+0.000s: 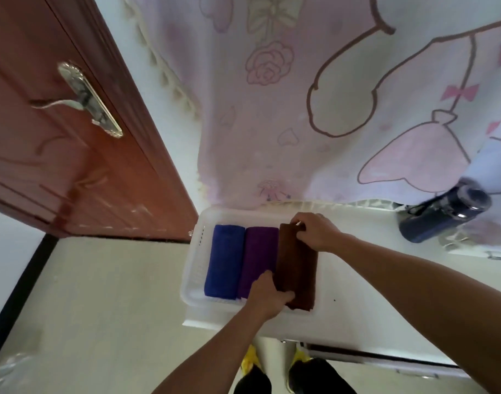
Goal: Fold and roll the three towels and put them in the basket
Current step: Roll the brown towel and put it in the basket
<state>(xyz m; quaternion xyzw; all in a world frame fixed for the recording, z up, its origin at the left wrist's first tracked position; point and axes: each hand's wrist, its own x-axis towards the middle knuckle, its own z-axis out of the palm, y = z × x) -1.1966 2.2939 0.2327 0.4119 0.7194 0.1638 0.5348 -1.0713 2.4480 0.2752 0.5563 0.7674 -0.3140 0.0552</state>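
Starting at the left, the white basket (pixel 193 268) sits at the left end of the white table (pixel 371 294), and two of its slots are filled. The blue towel (pixel 225 260) lies rolled along the left wall. The purple towel (pixel 259 251), also rolled, is tucked right against it. Two of three are home and look tidy.

Now the third. The left hand (pixel 267 297) is at the near end of the brown towel (pixel 296 268), with the fingers curled round that end and the thumb side pressed against the purple roll. The brown towel itself lies lengthwise in the right-hand part of the basket, touching the purple one. Its near end seems to ride on or just over the front rim, so I judge it not fully seated. It also looks flatter than its neighbours, though I cannot tell how tight the roll is. The right hand (pixel 317 231) pinches the far end, fingers bent over the top corner.

What looks left is to nudge that near end down inside the rim and let go with both hands. Far right, a dark bottle (pixel 442 217) lies on its side, well apart.
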